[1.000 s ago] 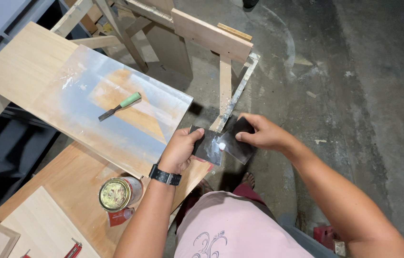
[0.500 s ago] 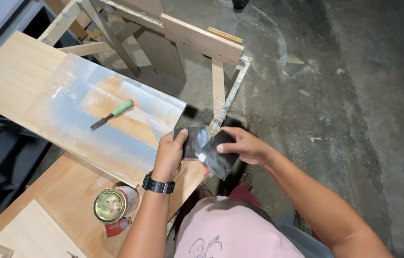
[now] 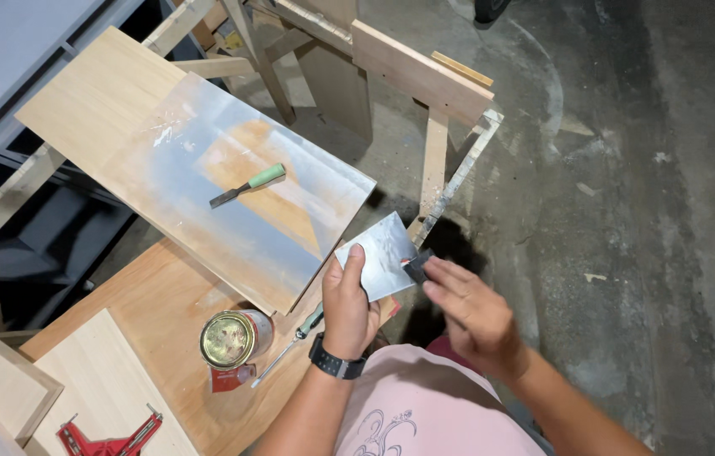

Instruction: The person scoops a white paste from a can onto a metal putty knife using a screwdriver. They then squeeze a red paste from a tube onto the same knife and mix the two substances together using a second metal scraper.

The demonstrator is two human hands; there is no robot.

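Observation:
My left hand (image 3: pixel 349 295) grips a flat grey metal scraper plate (image 3: pixel 381 253) by its lower left corner, tilted up in front of me. My right hand (image 3: pixel 471 317) pinches a small dark tool with a red spot (image 3: pixel 416 266) against the plate's right edge. Both hands hover just off the near right corner of a wooden board (image 3: pixel 112 110) coated with grey filler. A green-handled putty knife (image 3: pixel 247 186) lies on that board, up and left of my hands.
An open round tin (image 3: pixel 229 339) stands on a lower wooden panel (image 3: pixel 163 295), with a screwdriver (image 3: pixel 290 342) beside it. A red corner clamp (image 3: pixel 108 439) lies at the bottom left. Wooden trestle frames (image 3: pixel 421 76) stand behind; concrete floor (image 3: pixel 628 211) stretches to the right.
The metal plate has been turned so its flat face shows. My right hand has slid from holding the plate's right side down to its lower right edge with the small tool.

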